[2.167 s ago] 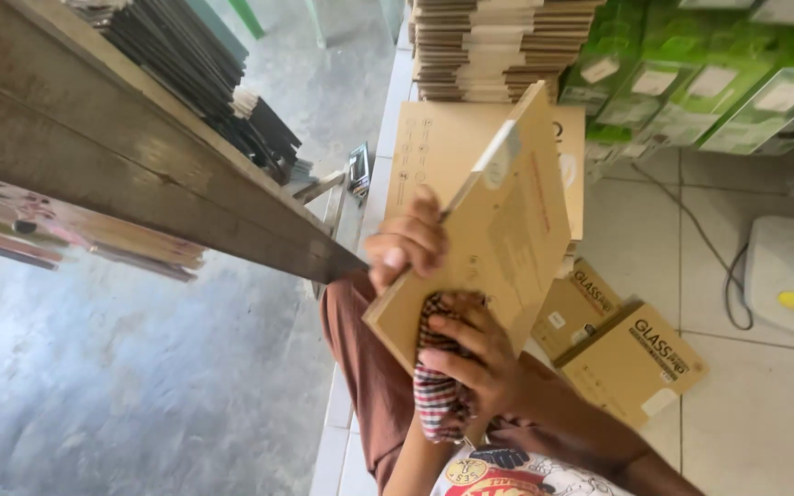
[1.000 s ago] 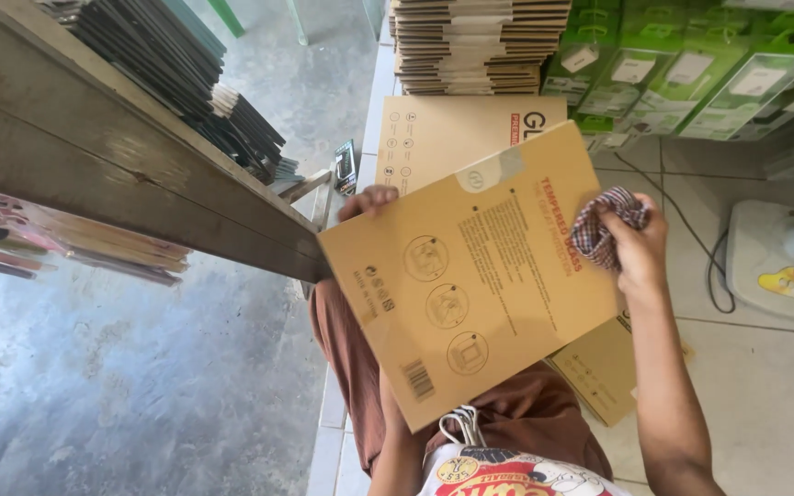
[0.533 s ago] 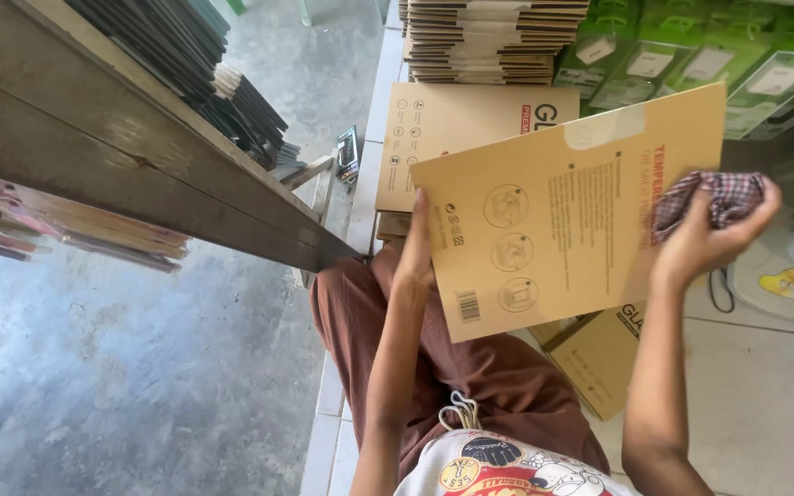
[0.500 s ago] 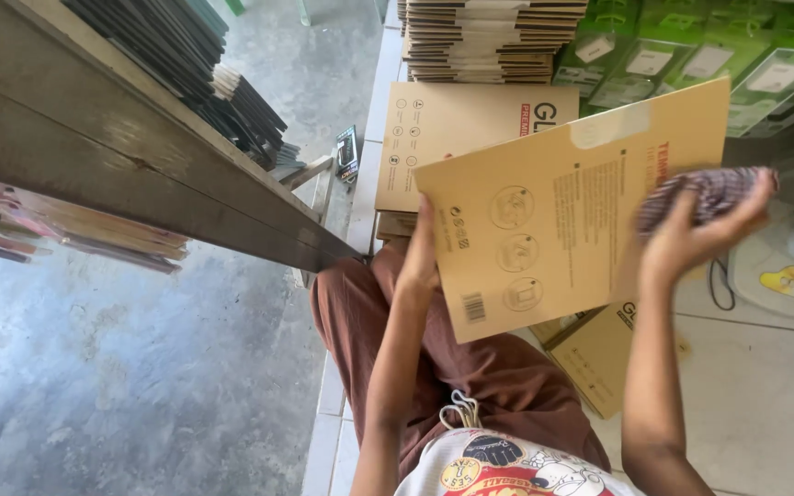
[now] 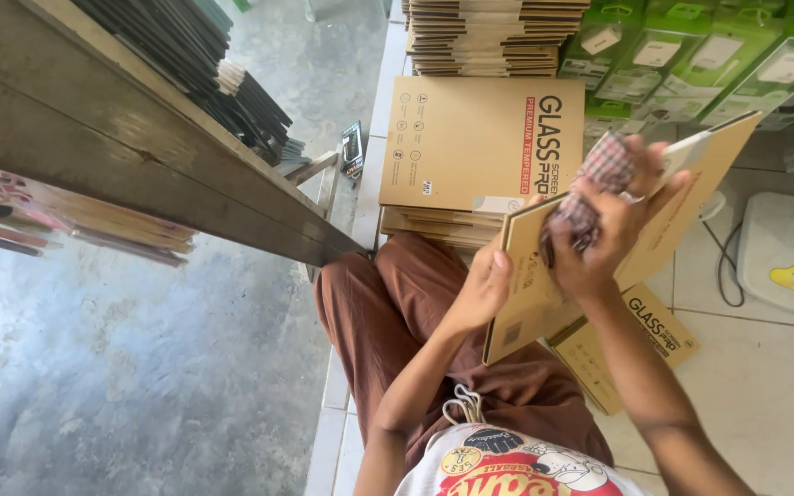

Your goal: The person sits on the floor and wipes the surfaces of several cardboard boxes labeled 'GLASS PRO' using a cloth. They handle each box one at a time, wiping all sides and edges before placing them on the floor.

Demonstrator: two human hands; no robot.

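I hold a flat brown cardboard package (image 5: pixel 682 197) tilted up in front of me, above my lap. My left hand (image 5: pixel 482 289) grips its lower left edge with the thumb on the face. My right hand (image 5: pixel 610 241) presses a checked red and white cloth (image 5: pixel 595 179) against the face of the package, fingers closed around the cloth. A ring shows on one finger of that hand.
A stack of like brown packages (image 5: pixel 470 147) lies ahead of my knees, more of them (image 5: pixel 622 344) on the white tiled floor at my right. Piled flat cartons (image 5: pixel 493 32), green boxes (image 5: pixel 691 55), a dark metal beam (image 5: pixel 140 156) at left, a white appliance (image 5: pixel 788 257) at right.
The package has swung from facing me broadside to a steep edge-on tilt. My right hand with the cloth has come from the right edge onto its face.
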